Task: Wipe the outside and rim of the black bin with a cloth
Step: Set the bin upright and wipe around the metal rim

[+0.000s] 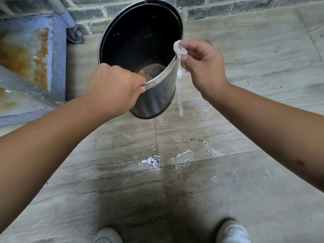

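Note:
The black bin (154, 100) with a shiny metal rim is tilted towards me and held off the floor, so its dark inside and some orange-brown dirt at the bottom show. My left hand (114, 86) grips the near rim, fingers hooked over the edge. My right hand (203, 65) pinches a small crumpled white cloth (179, 49) against the right side of the rim.
A rusty blue metal frame (35, 58) stands at the left, a brick wall (210, 7) runs behind the bin. The tiled floor (228, 199) has wet patches and white splashes. My white shoes (233, 232) are at the bottom edge.

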A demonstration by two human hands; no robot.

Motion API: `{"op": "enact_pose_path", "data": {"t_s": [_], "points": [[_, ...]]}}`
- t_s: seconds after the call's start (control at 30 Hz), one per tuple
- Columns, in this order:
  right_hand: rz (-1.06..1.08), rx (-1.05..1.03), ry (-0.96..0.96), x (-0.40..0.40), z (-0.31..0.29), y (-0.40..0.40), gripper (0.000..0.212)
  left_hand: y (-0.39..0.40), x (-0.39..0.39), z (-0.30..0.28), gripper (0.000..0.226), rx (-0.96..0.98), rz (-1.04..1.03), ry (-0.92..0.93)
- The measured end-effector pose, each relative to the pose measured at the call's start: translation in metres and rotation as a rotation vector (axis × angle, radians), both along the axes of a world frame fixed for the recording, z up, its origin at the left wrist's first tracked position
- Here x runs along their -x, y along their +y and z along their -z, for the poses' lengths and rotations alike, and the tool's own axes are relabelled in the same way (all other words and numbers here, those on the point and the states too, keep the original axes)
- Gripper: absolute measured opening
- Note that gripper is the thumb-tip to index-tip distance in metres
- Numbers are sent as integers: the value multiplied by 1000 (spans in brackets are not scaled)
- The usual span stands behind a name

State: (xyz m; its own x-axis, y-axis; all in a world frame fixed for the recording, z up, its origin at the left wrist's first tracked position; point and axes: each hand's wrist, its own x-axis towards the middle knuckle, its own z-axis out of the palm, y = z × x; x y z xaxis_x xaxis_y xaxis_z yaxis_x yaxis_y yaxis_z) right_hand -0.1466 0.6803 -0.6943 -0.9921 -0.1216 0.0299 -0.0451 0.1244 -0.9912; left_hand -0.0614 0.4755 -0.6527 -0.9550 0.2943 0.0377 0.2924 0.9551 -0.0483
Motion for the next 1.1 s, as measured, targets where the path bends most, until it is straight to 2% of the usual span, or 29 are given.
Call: {"op": "enact_pose_path", "data": {"t_s": [0.2, 0.33, 0.43, 0.47, 0.53, 0.63, 0.8, 0.9, 1.0, 1.1], "points": [[27, 7, -32, 7, 6, -3, 25, 13, 14, 2, 30, 4, -85, -41], [29, -66, -2, 8, 7, -1, 24, -3, 20, -2, 22, -133, 6, -139], [35, -95, 26, 8, 8, 0, 23, -39, 15, -5, 39, -198, 42, -177], [37, -92, 33, 8, 8, 1, 23, -49, 12, -4, 37, -201, 54, -148], [32, -50, 25, 11, 8, 1, 19, -64, 8, 0, 25, -171, 88, -72], [32, -45, 23, 11, 8, 0, 18, -64, 9, 6, 29, -29, 133, -40], [16, 5, 13, 9, 10, -3, 19, -54, 7, 5, 36, 21, 149, -1], [1, 26, 2, 8, 10, -4, 20, -32, 6, 7, 37, 71, 83, 22], [-14, 41, -10, 5, 12, -7, 19, -9, 5, 9, 30, 43, 10, -10], [-9, 44, -25, 5, 11, -9, 17, 12, 9, 9, 35, 18, -68, 2]]}}
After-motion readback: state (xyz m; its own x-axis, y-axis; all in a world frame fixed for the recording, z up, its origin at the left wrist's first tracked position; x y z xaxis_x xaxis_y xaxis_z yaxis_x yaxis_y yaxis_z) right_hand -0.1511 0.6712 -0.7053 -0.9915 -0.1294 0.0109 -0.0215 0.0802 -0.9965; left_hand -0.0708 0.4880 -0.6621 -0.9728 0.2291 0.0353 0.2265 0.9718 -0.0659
